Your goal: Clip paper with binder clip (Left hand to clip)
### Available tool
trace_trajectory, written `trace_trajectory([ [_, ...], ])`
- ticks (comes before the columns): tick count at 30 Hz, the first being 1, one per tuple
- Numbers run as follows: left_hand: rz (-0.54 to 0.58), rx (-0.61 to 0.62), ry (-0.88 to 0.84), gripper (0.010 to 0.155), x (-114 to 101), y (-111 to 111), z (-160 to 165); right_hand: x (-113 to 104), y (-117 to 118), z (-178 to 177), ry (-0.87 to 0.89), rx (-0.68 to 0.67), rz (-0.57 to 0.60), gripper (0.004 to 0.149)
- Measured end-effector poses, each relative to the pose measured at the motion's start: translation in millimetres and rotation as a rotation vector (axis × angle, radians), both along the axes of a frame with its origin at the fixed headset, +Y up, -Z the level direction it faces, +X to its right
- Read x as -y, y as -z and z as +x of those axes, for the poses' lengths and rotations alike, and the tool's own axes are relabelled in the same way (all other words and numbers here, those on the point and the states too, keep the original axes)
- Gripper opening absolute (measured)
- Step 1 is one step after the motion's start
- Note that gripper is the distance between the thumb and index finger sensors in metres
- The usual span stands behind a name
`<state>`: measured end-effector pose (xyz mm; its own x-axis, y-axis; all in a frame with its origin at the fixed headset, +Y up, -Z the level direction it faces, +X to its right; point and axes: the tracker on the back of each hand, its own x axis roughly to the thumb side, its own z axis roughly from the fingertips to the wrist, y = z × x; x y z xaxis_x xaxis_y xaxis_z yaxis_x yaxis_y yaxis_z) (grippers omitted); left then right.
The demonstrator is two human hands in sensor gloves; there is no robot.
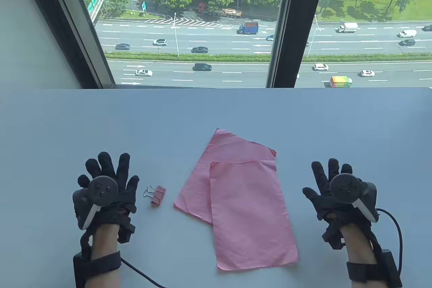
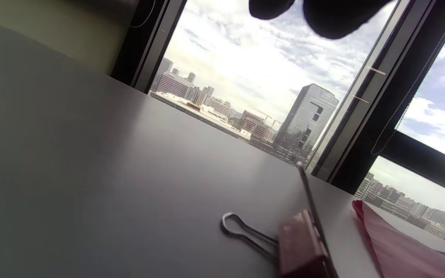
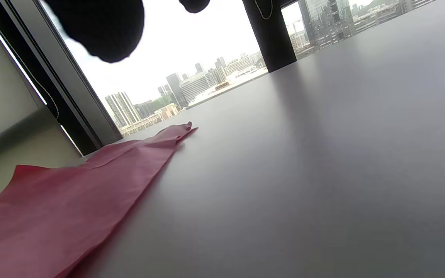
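Two pink paper sheets (image 1: 249, 207) lie overlapped in the middle of the table, one askew under the other. A small pink binder clip (image 1: 157, 194) with silver wire handles lies just left of them. My left hand (image 1: 108, 180) rests flat on the table left of the clip, fingers spread, holding nothing. My right hand (image 1: 330, 180) rests flat right of the sheets, fingers spread, holding nothing. The left wrist view shows the clip (image 2: 299, 247) close by and a paper edge (image 2: 400, 251). The right wrist view shows the paper (image 3: 72, 200) at its left.
The grey table (image 1: 67, 126) runs back to a window with dark frames. Cables trail from both wrists toward the near edge.
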<state>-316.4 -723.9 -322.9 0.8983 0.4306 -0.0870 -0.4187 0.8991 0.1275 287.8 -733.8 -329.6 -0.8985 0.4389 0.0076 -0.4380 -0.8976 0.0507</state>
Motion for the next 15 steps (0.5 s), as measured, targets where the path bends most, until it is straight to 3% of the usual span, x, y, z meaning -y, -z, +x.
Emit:
trace_trajectory([
  [15,0.01,0.019,0.014,0.072,-1.0,0.8,5.7,3.2,-1.3,-6.2,0.013,-0.046,-0.042,0.084],
])
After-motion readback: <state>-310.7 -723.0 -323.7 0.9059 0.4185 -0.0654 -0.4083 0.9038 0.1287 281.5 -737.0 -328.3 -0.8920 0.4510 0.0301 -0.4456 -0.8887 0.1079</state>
